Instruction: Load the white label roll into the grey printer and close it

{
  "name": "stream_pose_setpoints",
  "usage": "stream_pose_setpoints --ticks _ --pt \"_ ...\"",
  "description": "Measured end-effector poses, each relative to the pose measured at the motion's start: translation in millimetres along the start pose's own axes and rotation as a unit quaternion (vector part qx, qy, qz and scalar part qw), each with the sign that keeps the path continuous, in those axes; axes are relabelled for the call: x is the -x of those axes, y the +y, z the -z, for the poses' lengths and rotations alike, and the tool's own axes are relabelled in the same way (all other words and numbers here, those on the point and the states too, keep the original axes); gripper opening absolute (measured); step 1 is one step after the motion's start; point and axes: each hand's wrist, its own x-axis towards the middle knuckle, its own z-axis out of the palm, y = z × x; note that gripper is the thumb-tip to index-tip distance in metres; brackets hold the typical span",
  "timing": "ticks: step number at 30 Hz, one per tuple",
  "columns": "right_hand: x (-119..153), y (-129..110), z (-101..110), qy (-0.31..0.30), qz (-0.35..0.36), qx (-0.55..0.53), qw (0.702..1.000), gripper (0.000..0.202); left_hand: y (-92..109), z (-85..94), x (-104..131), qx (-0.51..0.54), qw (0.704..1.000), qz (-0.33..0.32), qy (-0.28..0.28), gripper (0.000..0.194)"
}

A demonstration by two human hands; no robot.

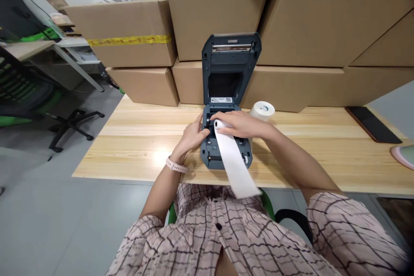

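Note:
A dark grey label printer (207, 161) stands on the wooden table with its lid (226, 67) raised. My right hand (239, 124) grips a small roll of white label paper (220, 125) over the printer's open bay. From that roll a loose white strip hangs down over the printer's front and past the table edge. At the printer's left side is my left hand (194, 133), its fingers along the casing and its thumb reaching over the rim by the bay. The bay's inside is partly hidden by my hands and the paper.
A larger white roll (262, 110) stands right of the printer, partly behind my right hand. Stacked cardboard boxes (213, 13) wall off the table's back. A black phone-like slab (371, 124) lies at the far right, near a pale green and pink rim (404, 155). An office chair (73, 118) is off to the left.

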Motion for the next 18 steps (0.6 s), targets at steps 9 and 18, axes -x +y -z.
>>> stream_pose_setpoints --ticks 9,18 --pt "-18 11 -32 -0.011 -0.055 0.086 0.995 0.050 1 0.7 -2 -0.021 1.000 0.015 0.003 0.085" --pt "33 -4 -39 0.103 0.067 -0.040 0.992 0.035 3 0.5 2 -0.005 1.000 -0.005 0.003 0.080"
